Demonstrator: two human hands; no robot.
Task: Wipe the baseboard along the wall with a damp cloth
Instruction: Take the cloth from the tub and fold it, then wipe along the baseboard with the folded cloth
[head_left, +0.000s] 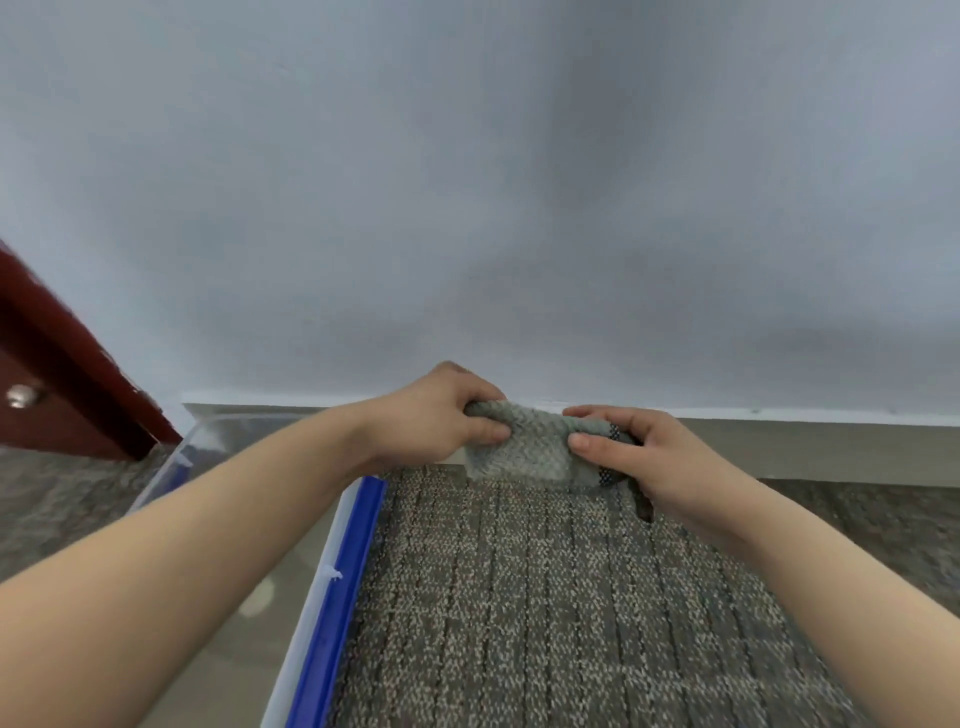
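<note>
The wall (467, 182) fills twelve o'clock; the carpet (545, 597) spreads at six. A clear tub with a blue rim (337, 587) sits at eight o'clock. The baseboard (831, 447) runs three to nine. At centre, the cloth (524, 441) hangs pinched between the left hand (431, 415) and right hand (654, 462), both closed on it. Likely best: fold it flat, press firmly, stroke lengthwise

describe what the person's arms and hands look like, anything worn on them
Both forearms are bare as far as the frame shows, with no sleeves in view. The left hand and right hand wear no gloves, and no rings, watch or bracelets are visible. Fingernails look short and unpainted.
</note>
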